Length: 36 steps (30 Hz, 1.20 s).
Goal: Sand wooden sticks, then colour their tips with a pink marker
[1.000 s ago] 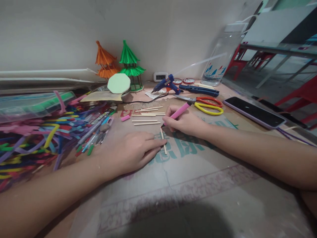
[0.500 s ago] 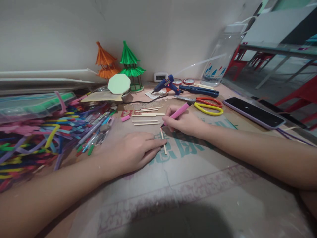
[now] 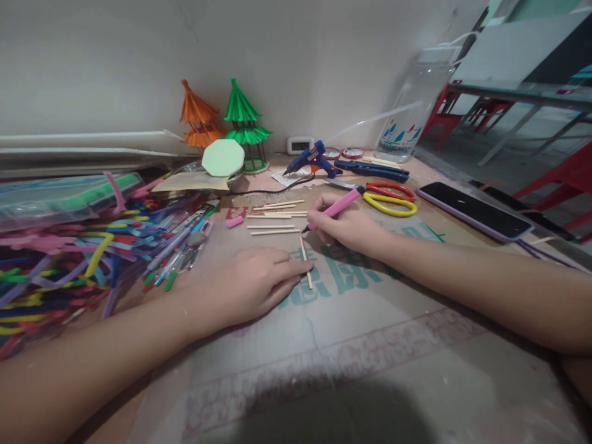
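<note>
Head view: my open left hand (image 3: 259, 276) pins a short, pale wooden stick (image 3: 304, 249), lying near to far; my right hand (image 3: 351, 227) grips a pink marker (image 3: 343, 202), tip beside its far end.

Craft workspace, kind of premises uncertain: one worktable (image 3: 370, 333) against a plain wall (image 3: 287, 68), with glue gun (image 3: 308, 158), scissors (image 3: 391, 198) and heaped colored pipe cleaners (image 3: 50, 265); beyond, another table (image 3: 522, 92) with red plastic chairs (image 3: 562, 166).
</note>
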Tool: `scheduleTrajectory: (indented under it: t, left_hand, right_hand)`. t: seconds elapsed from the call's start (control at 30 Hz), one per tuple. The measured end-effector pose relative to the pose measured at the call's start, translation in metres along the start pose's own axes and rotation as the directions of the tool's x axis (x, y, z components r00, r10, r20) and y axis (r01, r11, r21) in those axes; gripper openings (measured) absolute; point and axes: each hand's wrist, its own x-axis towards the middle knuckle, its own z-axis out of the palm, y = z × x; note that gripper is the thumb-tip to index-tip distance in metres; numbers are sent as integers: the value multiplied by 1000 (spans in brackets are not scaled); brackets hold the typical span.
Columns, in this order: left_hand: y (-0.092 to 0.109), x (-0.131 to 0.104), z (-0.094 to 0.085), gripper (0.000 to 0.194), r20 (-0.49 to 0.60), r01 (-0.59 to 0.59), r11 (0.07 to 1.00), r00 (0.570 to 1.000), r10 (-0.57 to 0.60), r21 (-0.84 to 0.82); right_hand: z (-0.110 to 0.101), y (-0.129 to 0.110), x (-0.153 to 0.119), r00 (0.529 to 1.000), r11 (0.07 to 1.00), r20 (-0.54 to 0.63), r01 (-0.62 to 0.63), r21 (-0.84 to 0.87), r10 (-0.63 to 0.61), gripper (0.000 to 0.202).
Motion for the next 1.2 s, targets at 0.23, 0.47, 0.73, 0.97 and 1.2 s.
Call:
scheduleTrajectory:
  t: [0.23, 0.47, 0.73, 0.97, 1.2]
  left_hand:
    - [0, 0, 1, 36, -17, -4, 1000, 1000, 4, -9]
    - [-1, 0, 1, 36, 5, 13, 1000, 1000, -13, -23]
    - [0, 1, -1, 37, 20, 15, 1000, 1000, -15, 2]
    - [-1, 1, 0, 37, 38, 23, 1000, 999, -23, -6]
    - [-1, 0, 1, 37, 20, 11, 1000, 1000, -11, -1]
  right_hand:
    - [0, 1, 1, 999, 999, 23, 24, -47, -23, 19]
    - [2, 1, 2, 998, 994, 52, -26, -104, 31, 16]
    - [0, -3, 0, 994, 995, 76, -75, -71, 80, 17]
    - [-1, -5, -2, 982, 994, 162, -102, 27, 96, 18]
    - [0, -1, 1, 995, 997, 62, -81, -20, 82, 16]
